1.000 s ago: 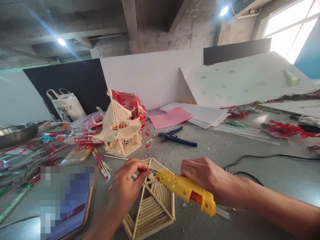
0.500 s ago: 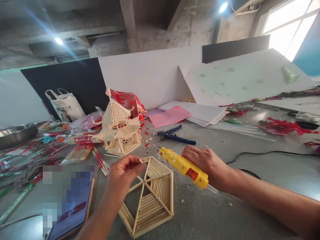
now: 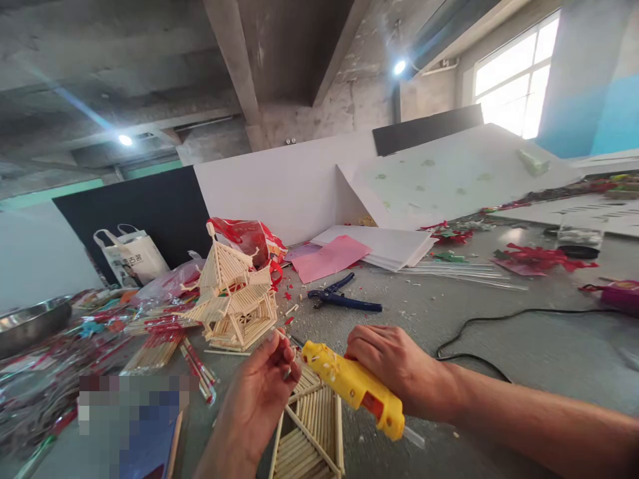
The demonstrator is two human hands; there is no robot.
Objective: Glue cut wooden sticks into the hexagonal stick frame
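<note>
My right hand (image 3: 389,362) grips a yellow glue gun (image 3: 352,386), its nozzle pointing left toward my left fingers. My left hand (image 3: 262,392) is raised, its fingers pinched on a short wooden stick (image 3: 280,335) just in front of the nozzle. Below both hands a flat roof panel of glued sticks (image 3: 309,436) lies on the grey table (image 3: 474,339), partly cut off by the lower edge. A tiered stick pagoda model (image 3: 232,299) stands behind my left hand.
Blue-handled pliers (image 3: 342,299) lie beyond the hands. The gun's black cord (image 3: 499,319) runs off to the right. Stick bundles in red wrappers (image 3: 160,339), a metal bowl (image 3: 30,319), pink and white sheets (image 3: 349,253), and a red bag (image 3: 244,236) crowd the left and back.
My left hand rose with the small stick and the glue gun came back down and left to meet it. The view tilted up, so the roof panel sits lower in the picture.
</note>
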